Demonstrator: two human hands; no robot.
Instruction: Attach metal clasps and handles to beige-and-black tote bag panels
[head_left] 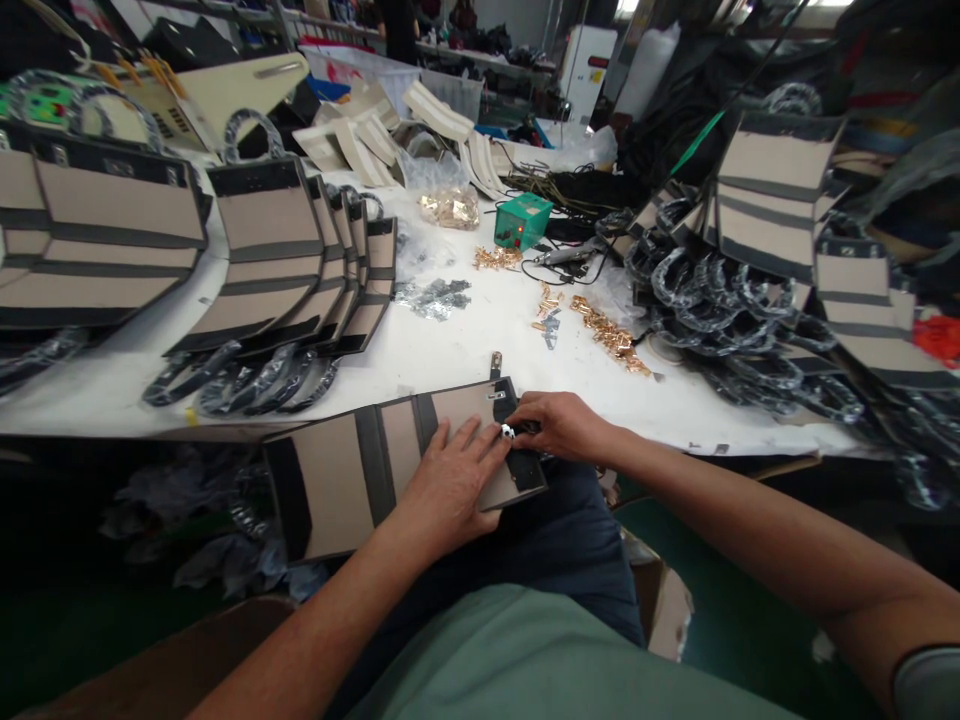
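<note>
A beige bag panel with black bands (341,480) lies across my lap and against the near edge of the white table (450,350). My left hand (448,480) rests flat on it, fingers stretched out. My right hand (559,425) is closed in a pinch at the panel's black top band, on a small silvery fitting (508,432) beside a metal clasp (497,394).
Rows of finished beige-and-black bags (270,250) stand at left, more bags with wrapped handles (757,270) are piled at right. Gold metal parts (611,335) and grey fittings (435,297) lie mid-table by a green box (523,220) and cables.
</note>
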